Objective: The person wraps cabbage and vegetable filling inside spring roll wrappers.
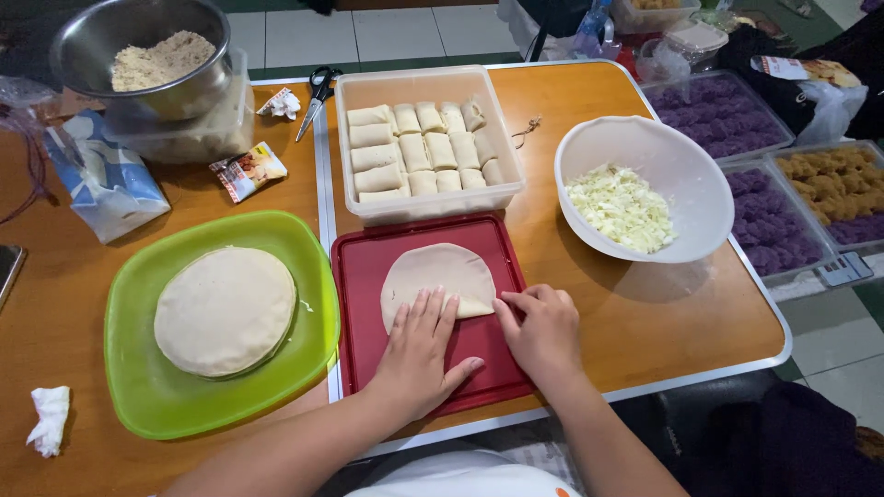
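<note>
Left hand (425, 348): flat, fingers together, pressing wrapper (437, 281) on red board (364, 276).
Right hand (541, 329): pinching wrapper's right edge.

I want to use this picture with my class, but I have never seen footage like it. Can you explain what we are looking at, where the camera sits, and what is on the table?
There is no machine here: one camera on a person's head looks down at their bare hands. The left hand lies flat on a thin round wrapper on a red board; the right hand pinches the wrapper's lower edge. Nothing is lifted. Around them on the table: a green plate with stacked wrappers, a clear box of finished rolls, a white bowl of chopped white filling, a metal bowl of crumbs and scissors.
</note>
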